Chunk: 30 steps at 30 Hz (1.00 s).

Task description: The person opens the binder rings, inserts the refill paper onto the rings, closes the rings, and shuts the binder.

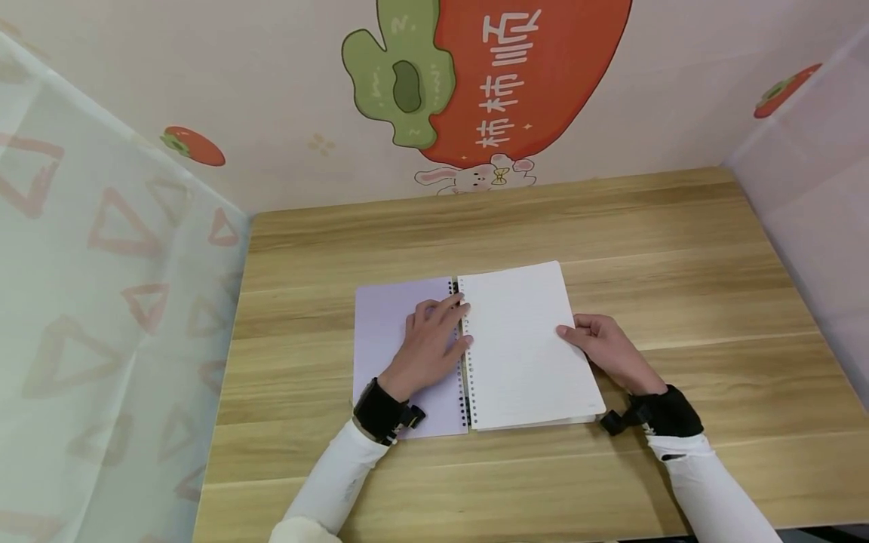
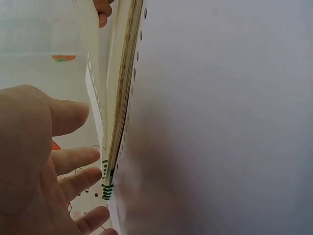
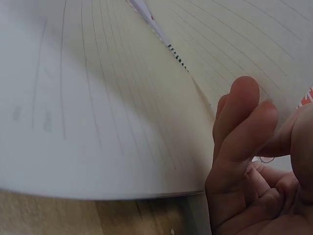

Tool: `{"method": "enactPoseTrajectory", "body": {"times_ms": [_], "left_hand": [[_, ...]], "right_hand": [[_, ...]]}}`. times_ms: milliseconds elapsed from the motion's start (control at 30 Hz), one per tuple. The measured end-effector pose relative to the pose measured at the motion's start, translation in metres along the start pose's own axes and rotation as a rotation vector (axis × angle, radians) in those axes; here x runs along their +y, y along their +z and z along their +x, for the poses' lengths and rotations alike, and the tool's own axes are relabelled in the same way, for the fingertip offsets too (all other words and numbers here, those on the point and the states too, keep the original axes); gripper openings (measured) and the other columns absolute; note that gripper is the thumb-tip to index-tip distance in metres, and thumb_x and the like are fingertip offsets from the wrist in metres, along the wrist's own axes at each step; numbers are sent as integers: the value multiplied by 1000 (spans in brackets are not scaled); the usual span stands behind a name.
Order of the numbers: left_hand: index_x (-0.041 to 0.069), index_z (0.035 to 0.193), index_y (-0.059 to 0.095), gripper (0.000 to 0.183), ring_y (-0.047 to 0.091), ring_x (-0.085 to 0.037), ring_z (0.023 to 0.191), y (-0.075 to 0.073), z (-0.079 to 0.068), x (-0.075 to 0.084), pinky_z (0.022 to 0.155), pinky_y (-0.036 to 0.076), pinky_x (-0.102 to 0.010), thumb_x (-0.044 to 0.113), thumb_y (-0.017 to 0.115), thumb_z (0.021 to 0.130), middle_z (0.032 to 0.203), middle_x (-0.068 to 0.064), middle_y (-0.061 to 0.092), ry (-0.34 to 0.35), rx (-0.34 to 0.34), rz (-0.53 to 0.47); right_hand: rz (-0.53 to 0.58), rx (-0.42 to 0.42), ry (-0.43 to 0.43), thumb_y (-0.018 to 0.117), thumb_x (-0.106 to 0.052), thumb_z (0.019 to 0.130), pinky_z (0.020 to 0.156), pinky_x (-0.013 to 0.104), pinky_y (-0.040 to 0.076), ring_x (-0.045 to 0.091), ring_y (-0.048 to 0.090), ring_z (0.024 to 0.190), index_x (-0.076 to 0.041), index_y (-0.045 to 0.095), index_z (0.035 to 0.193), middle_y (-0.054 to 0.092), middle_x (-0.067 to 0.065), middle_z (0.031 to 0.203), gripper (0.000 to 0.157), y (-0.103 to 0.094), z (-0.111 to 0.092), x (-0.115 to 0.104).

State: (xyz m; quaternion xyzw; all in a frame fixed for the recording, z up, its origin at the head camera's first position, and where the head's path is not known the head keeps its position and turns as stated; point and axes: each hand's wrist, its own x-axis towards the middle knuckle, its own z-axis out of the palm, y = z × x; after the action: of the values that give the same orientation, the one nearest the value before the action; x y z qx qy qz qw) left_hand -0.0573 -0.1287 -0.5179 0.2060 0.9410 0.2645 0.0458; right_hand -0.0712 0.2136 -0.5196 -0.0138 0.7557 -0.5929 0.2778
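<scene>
A loose-leaf notebook lies open on the table, its lilac cover point(image 1: 376, 317) to the left and a white lined page point(image 1: 519, 354) to the right. Across the cover and the punched binding point(image 1: 465, 403) rests my left hand point(image 1: 428, 347), fingers spread and fairly straight, tips at the row of holes. My right hand point(image 1: 606, 348) pinches the page's right edge, thumb on top and fingers beneath. Seen from the right wrist, the page is lifted away from another lined sheet point(image 3: 98, 112) below it. Green binding rings point(image 2: 107, 191) show beside my left fingers in the left wrist view.
The wooden table point(image 1: 326, 241) extends around the notebook on every side. A printed backdrop point(image 1: 271, 98) with a large red persimmon drawing point(image 1: 529, 75) stands along the back edge. Hanging sheets close off the left point(image 1: 102, 302) and right point(image 1: 808, 166) sides.
</scene>
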Motion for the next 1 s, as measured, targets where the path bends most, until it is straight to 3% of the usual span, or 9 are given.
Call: {"method": "enactPoseTrajectory", "body": {"times_ms": [633, 1000], "left_hand": [[14, 156, 48, 56, 29, -37, 142, 0, 4, 3, 110, 25, -59, 40, 50, 106, 169, -7, 29, -18, -52, 32], [16, 138, 63, 42, 34, -33, 135, -2, -15, 11, 105, 30, -50, 34, 65, 100, 155, -5, 44, -48, -13, -66]], "right_hand": [[-39, 17, 27, 60, -45, 101, 62, 26, 51, 11, 63, 66, 4, 67, 113, 71, 8, 81, 51, -3, 0, -2], [-45, 16, 7, 60, -44, 101, 56, 24, 42, 8, 50, 58, 5, 66, 105, 56, -1, 66, 49, -1, 0, 2]]}}
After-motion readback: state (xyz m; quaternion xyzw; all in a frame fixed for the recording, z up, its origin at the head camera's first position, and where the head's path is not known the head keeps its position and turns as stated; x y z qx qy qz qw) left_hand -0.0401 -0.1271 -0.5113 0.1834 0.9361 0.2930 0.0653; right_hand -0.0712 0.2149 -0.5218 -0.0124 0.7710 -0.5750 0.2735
